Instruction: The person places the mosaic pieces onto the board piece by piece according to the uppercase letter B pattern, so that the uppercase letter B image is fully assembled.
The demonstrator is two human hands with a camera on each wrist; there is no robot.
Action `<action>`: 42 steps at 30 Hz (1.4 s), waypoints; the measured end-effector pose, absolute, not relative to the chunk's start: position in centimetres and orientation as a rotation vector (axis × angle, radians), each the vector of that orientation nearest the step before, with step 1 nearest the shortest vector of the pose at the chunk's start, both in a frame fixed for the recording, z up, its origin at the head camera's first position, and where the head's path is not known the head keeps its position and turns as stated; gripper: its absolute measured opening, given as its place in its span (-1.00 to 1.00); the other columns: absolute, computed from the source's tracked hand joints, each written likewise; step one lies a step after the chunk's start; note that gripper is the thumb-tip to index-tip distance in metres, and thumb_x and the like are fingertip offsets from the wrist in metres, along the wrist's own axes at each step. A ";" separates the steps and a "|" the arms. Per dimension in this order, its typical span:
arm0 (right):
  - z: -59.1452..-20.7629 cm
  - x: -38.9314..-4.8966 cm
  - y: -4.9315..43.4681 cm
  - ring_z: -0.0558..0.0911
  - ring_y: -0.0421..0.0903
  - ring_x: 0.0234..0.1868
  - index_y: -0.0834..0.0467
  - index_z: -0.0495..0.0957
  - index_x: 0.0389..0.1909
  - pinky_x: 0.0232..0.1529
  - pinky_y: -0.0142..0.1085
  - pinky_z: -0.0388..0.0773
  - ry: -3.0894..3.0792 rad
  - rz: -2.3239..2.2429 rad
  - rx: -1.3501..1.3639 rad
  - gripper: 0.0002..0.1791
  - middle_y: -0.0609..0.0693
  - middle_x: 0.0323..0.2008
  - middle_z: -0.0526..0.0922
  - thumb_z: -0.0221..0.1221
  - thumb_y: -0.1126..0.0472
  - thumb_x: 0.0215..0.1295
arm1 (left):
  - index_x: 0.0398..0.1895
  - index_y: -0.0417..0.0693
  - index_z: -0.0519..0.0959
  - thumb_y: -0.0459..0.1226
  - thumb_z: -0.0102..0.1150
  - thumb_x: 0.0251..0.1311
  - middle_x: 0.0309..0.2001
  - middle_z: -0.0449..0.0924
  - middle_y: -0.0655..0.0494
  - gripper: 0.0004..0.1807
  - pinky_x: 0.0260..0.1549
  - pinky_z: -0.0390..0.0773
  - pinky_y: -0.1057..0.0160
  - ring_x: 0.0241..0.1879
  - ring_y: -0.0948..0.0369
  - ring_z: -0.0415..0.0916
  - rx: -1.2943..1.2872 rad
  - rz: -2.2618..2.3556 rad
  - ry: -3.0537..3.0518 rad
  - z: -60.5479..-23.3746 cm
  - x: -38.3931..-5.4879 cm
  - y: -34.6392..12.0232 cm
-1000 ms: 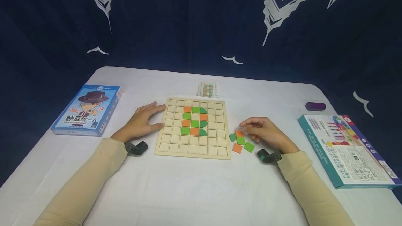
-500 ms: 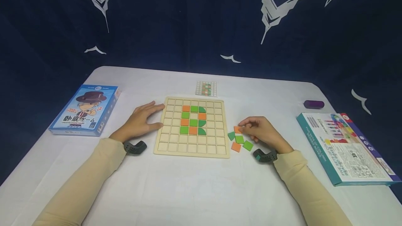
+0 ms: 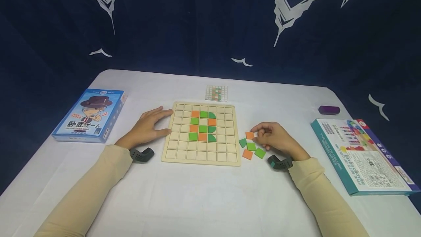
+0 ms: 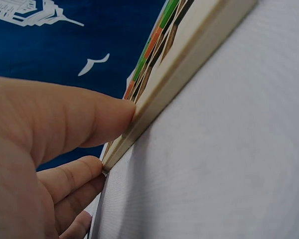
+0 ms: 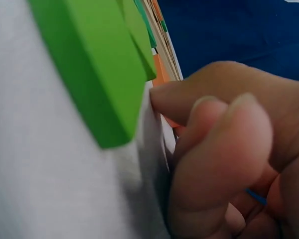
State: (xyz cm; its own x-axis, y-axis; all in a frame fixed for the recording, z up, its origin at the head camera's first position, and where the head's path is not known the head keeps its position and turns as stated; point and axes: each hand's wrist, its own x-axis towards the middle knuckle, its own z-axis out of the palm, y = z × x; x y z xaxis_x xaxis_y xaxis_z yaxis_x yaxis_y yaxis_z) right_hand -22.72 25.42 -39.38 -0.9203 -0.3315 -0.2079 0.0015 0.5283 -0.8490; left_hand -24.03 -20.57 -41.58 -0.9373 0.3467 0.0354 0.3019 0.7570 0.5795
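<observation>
My left hand [image 3: 146,129] rests by the left edge of a square wooden grid board [image 3: 177,154], its fingers and thumb straight and touching the rim. In the left wrist view the thumb [image 4: 89,119] presses on the board's side. Orange, light green and dark green tiles fill part of the grid. Right of the board, my right hand [image 3: 276,138] pinches an orange square tile [image 3: 249,135] at its right side, fingers curled; the tile lies flat. Beside it are light green tiles [image 3: 251,146], another orange tile [image 3: 247,154] and a dark green piece [image 3: 242,142].
Behind the board lies a small printed pattern card [image 3: 216,93]. A blue game box [image 3: 88,114] stands at the left. At the right are a white and teal box [image 3: 365,160] and a purple case [image 3: 329,110]. A dark blue cloth hangs behind the white table.
The orange tile under my right hand has slid slightly away from the light green tile below it. My left hand stays at the board's edge. The whole view has shifted slightly.
</observation>
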 end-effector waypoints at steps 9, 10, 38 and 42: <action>-39.5 -22.6 25.1 0.50 -0.21 -0.59 0.44 0.59 0.10 -0.57 -0.42 0.51 2.479 -1.330 -0.276 -0.69 0.02 -0.40 0.53 0.31 0.37 0.42 | 0.64 -0.16 0.34 -0.12 0.34 0.37 0.65 0.26 -0.19 -0.19 0.65 -0.15 -0.30 0.69 -0.22 -0.03 0.531 0.927 2.865 -41.4 -23.9 -20.6; -39.5 -22.6 25.1 0.50 -0.21 -0.59 0.44 0.59 0.09 -0.57 -0.42 0.51 2.478 -1.334 -0.276 -0.69 0.03 -0.39 0.54 0.31 0.37 0.43 | 0.64 -0.16 0.35 -0.12 0.34 0.37 0.64 0.26 -0.19 -0.19 0.65 -0.15 -0.30 0.69 -0.22 -0.03 0.533 0.927 2.866 -41.4 -23.9 -20.6; -37.7 -20.6 19.0 0.45 -0.23 -0.64 0.34 0.56 0.12 -0.61 -0.43 0.37 2.264 -1.552 -0.315 -0.62 0.00 -0.41 0.80 0.40 0.32 0.37 | 0.64 -0.14 0.35 -0.10 0.35 0.37 0.65 0.25 -0.18 -0.18 0.65 -0.14 -0.31 0.70 -0.22 -0.04 0.538 0.947 2.861 -41.6 -24.0 -20.7; -37.8 -20.4 17.7 0.49 -0.24 -0.63 0.34 0.56 0.10 -0.59 -0.46 0.39 2.183 -1.613 -0.283 -0.65 -0.02 -0.39 0.82 0.40 0.37 0.37 | 0.64 -0.15 0.35 -0.11 0.35 0.36 0.65 0.25 -0.19 -0.18 0.64 -0.14 -0.31 0.70 -0.22 -0.04 0.533 0.953 2.860 -41.5 -23.9 -20.7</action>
State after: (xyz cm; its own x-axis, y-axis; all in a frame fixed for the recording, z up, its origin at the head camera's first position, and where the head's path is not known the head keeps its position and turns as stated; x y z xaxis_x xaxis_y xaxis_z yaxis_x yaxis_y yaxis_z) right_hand -20.35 17.73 -37.78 -0.8956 -0.3960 -0.2028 0.0776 0.3099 -0.9476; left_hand -23.95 -20.68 -41.53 -0.9362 0.3499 0.0337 0.3002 0.7460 0.5944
